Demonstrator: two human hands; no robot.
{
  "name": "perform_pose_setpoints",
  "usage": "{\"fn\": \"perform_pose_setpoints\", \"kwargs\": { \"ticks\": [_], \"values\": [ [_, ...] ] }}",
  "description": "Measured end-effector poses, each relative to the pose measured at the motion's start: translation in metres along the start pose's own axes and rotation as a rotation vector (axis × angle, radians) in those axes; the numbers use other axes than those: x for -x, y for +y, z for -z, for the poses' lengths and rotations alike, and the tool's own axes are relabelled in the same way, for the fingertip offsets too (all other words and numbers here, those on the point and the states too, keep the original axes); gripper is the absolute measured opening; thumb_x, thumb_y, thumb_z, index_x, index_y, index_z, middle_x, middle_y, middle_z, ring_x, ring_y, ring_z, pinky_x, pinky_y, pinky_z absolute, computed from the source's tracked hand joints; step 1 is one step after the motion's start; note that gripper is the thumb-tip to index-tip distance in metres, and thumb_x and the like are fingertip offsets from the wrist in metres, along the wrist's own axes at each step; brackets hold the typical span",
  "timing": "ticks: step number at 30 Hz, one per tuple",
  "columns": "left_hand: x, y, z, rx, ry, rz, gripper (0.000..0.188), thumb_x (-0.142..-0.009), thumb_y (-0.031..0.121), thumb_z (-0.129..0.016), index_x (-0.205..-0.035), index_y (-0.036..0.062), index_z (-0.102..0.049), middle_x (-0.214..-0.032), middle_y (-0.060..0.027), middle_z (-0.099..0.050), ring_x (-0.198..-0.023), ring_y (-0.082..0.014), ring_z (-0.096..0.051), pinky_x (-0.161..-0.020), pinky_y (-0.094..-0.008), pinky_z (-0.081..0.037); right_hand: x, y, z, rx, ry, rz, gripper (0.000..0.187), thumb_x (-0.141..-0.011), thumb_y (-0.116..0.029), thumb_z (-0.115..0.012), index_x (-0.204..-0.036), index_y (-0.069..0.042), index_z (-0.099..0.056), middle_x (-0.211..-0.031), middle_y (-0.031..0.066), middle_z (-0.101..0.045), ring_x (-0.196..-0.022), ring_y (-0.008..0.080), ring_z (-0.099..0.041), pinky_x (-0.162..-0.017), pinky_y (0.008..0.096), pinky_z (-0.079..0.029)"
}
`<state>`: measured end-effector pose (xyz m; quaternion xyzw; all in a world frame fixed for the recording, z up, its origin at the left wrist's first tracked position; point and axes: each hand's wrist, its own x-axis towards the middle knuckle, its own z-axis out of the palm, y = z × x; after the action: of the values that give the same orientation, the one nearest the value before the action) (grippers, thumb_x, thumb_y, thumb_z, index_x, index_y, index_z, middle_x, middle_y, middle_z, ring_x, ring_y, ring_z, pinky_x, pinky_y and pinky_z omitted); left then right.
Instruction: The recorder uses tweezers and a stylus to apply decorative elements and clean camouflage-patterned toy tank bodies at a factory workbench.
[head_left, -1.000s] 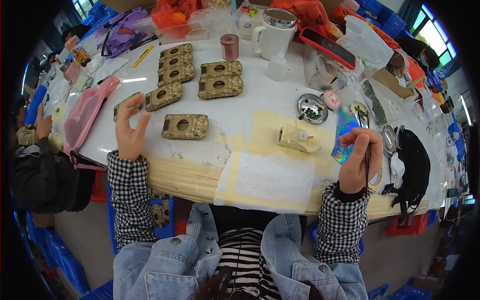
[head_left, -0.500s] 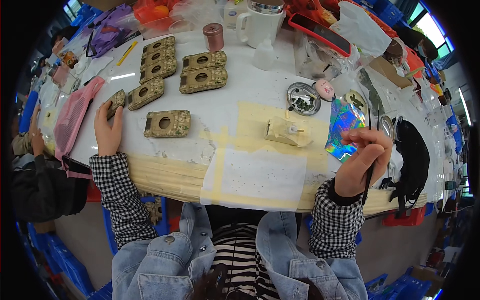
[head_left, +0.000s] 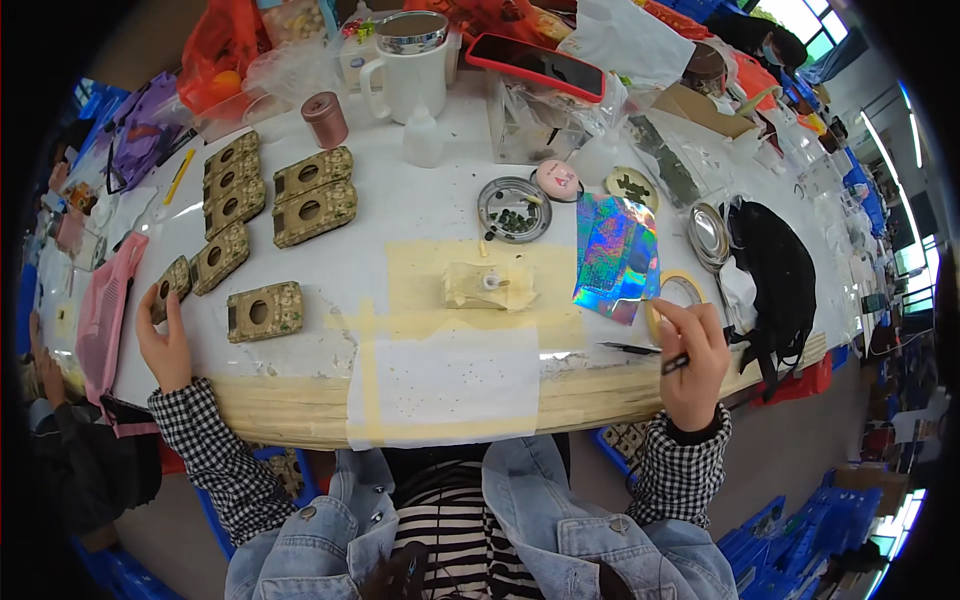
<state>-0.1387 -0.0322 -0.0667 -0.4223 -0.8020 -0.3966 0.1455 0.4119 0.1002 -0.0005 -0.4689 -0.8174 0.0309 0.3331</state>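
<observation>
My left hand (head_left: 165, 345) is at the left of the table, its fingers and thumb closed around a small camouflage model tank hull (head_left: 174, 276). Close to it lie another hull (head_left: 222, 262) and a separate one (head_left: 245, 312), each with a round hole on top. My right hand (head_left: 693, 365) grips black tweezers (head_left: 630, 348), whose tips point left, near the table's front edge. Beyond that hand are a roll of yellow tape (head_left: 682, 287) and shiny holographic sheets (head_left: 610, 270). A tape-covered block (head_left: 462, 288) with a small peg sits mid-table.
More hulls (head_left: 314, 209) stand in rows at the back left. A round metal dish (head_left: 484, 222) holds small dark green pieces. Speckled white paper (head_left: 450, 385) is taped at the front edge. A white mug (head_left: 415, 85), red-cased phone (head_left: 540, 66) and black bag (head_left: 775, 270) surround the workspace.
The view has shifted, so the table's things appear farther left. My right hand has swung the tweezers from upright to nearly level. My left hand stays on the same tank hull.
</observation>
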Motion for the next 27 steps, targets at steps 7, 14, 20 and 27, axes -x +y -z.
{"fn": "perform_pose_setpoints", "kwargs": {
  "ticks": [7,14,20,27],
  "values": [
    [0.001,-0.007,-0.002,0.003,-0.003,0.021,0.034,-0.090,0.020,-0.060,-0.116,-0.0018,-0.056,-0.106,-0.0115,-0.058,-0.094,-0.0171,-0.054,-0.085,-0.0287,-0.042,-0.005,0.016,-0.018,0.241,-0.215,0.173,0.046,-0.073,-0.023,-0.073,-0.112,-0.004,-0.057,-0.109,0.0115,-0.060,-0.067,0.0247,-0.064,-0.057,0.0318,-0.050],
    [0.000,-0.006,0.000,-0.032,0.001,0.005,0.032,-0.089,0.020,-0.061,-0.113,-0.0009,-0.058,-0.104,-0.0101,-0.059,-0.092,-0.0167,-0.054,-0.083,-0.0283,-0.042,-0.016,0.015,-0.025,0.326,-0.372,0.141,0.043,-0.077,-0.024,-0.069,-0.113,-0.003,-0.057,-0.106,0.0128,-0.062,-0.066,0.0250,-0.063,-0.058,0.0328,-0.050],
    [0.002,0.002,0.000,-0.080,0.078,-0.028,0.033,-0.089,0.022,-0.062,-0.112,-0.0008,-0.059,-0.107,-0.0114,-0.059,-0.098,-0.0188,-0.055,-0.088,-0.0301,-0.041,-0.017,0.015,-0.029,0.374,-0.344,0.265,0.028,-0.079,-0.020,-0.066,-0.101,-0.004,-0.060,-0.096,0.0091,-0.065,-0.065,0.0233,-0.062,-0.056,0.0322,-0.048],
    [0.001,0.003,0.003,-0.058,0.134,-0.045,0.033,-0.089,0.022,-0.061,-0.111,-0.0022,-0.058,-0.110,-0.0129,-0.059,-0.103,-0.0207,-0.055,-0.091,-0.0317,-0.040,-0.018,0.019,-0.027,0.270,-0.314,0.243,0.019,-0.077,-0.015,-0.067,-0.093,-0.007,-0.060,-0.092,0.0060,-0.064,-0.066,0.0229,-0.062,-0.057,0.0335,-0.047]
  ]
}}
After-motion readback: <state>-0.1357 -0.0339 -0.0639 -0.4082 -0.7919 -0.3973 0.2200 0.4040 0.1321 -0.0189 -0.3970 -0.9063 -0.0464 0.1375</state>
